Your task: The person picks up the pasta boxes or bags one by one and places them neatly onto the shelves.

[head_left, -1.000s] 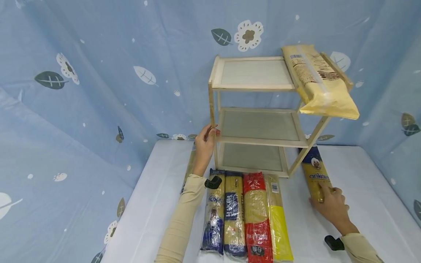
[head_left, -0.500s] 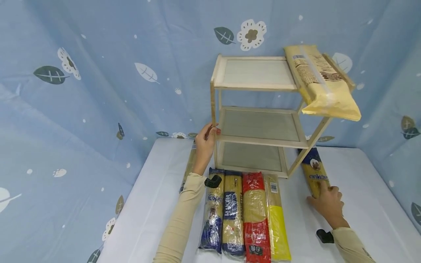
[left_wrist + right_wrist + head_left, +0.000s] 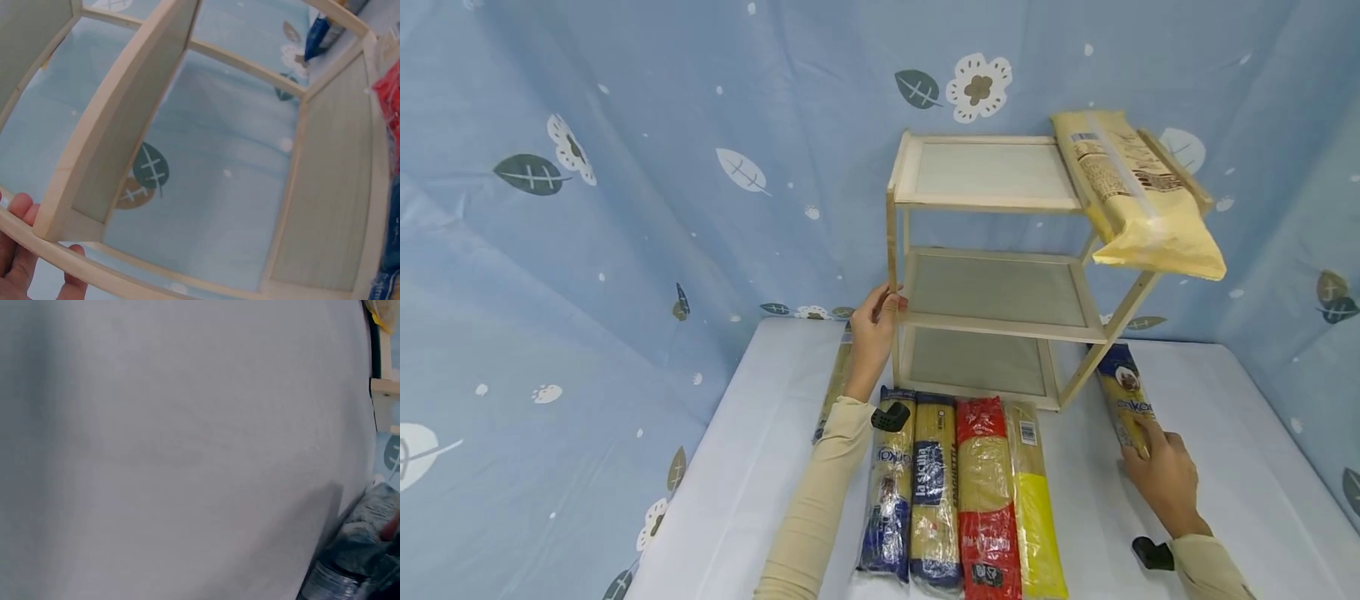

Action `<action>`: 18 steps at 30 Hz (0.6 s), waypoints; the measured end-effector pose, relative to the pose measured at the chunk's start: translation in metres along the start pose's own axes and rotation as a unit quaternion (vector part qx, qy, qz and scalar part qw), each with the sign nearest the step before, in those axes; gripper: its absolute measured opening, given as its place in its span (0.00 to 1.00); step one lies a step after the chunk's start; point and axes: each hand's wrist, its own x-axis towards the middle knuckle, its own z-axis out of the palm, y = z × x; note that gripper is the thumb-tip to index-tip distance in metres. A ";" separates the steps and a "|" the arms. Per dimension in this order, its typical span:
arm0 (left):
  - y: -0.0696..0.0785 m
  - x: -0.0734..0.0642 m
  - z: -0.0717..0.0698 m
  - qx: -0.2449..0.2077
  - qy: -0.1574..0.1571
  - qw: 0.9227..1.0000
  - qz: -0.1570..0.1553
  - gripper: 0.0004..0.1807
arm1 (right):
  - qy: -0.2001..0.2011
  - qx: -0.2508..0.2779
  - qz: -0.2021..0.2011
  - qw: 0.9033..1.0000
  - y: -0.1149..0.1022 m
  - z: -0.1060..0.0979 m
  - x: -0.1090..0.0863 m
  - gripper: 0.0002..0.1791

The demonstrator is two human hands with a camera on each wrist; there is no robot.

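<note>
My left hand point(image 3: 872, 333) grips the left front post of a three-tier wooden shelf rack point(image 3: 992, 321), at about the middle tier. In the left wrist view its fingers point(image 3: 22, 206) curl around the light wooden bar. At the right side of the rack, a long spaghetti packet point(image 3: 1126, 392) with a blue end lies on the white surface. My right hand point(image 3: 1165, 479) holds that packet by its near end, thumb on the left side and fingers over the top. In the right wrist view the clear-wrapped packet point(image 3: 334, 578) shows only at the lower right corner.
Several pasta packets lie side by side before the rack, among them a red one point(image 3: 987, 492) and a yellow one point(image 3: 1036, 500). Another packet point(image 3: 835, 383) lies left of the rack. A large yellow bag point(image 3: 1138, 196) rests on the top tier, overhanging its front.
My right hand shifts slightly around the near end of the spaghetti packet, which stays beside the rack. My left hand keeps its grip on the post. The head view moves slightly.
</note>
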 end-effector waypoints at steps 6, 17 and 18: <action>-0.001 0.001 0.002 0.002 0.006 1.000 0.007 0.12 | 0.042 0.046 -0.018 0.998 -0.003 -0.006 -0.010 0.29; -0.003 0.001 0.003 0.000 0.012 1.000 0.023 0.12 | 0.126 0.057 -0.065 0.988 -0.027 -0.049 -0.014 0.27; -0.004 0.001 0.003 -0.001 0.012 1.000 0.024 0.12 | 0.130 0.059 -0.069 0.987 -0.029 -0.055 -0.013 0.27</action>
